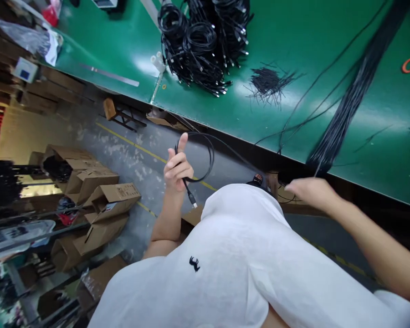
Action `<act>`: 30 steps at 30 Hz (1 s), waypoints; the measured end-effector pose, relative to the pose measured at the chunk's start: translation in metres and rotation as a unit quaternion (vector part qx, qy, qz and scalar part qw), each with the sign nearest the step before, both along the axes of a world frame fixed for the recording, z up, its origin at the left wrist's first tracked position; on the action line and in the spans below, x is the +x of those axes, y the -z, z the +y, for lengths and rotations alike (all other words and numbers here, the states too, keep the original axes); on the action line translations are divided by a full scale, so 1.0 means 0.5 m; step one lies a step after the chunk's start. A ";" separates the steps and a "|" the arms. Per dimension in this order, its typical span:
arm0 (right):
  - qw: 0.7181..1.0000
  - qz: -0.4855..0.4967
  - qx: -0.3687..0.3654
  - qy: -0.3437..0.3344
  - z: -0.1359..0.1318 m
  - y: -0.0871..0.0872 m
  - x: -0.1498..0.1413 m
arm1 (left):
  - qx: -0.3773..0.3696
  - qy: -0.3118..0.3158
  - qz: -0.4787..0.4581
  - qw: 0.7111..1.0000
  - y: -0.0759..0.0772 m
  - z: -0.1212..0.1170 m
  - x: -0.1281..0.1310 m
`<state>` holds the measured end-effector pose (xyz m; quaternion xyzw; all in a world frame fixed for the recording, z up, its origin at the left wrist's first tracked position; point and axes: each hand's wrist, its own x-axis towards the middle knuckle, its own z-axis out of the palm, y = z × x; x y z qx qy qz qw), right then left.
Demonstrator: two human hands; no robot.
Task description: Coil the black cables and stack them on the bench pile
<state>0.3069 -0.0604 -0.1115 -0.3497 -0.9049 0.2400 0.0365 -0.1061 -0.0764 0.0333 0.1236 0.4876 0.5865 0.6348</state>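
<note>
My left hand (177,169) is raised in front of my white shirt, below the green table's edge (225,130). Its fingers are curled around a thin black cable (210,157), with the index finger pointing up. The cable makes a loop beside the hand and its plug end (192,198) hangs below the fist. From the loop the cable runs right toward my right hand (310,191). That hand sits just under the table edge, fingers closed around the cable near a thick bundle of black cables (348,100) hanging over the edge.
On the green table lie a heap of coiled black cables (205,41), a small pile of black ties (268,82) and a few loose cables. Open cardboard boxes (99,200) stand on the grey floor at the left, beside a yellow floor line (146,152).
</note>
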 end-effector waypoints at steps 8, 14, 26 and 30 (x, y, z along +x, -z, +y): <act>0.979 0.185 -0.065 -0.061 0.036 -0.214 -0.220 | -0.046 0.344 0.040 0.937 0.121 -0.002 0.109; 0.971 0.189 -0.143 -0.029 0.127 -0.201 -0.231 | -0.011 0.443 -0.072 0.893 0.100 -0.026 0.140; 0.999 -0.019 -0.004 0.047 0.072 0.053 0.018 | 0.042 0.034 -0.046 0.997 0.040 -0.012 -0.008; 0.982 0.090 -0.050 -0.157 -0.021 -0.070 -0.136 | -0.001 0.139 0.060 0.988 0.091 0.004 0.023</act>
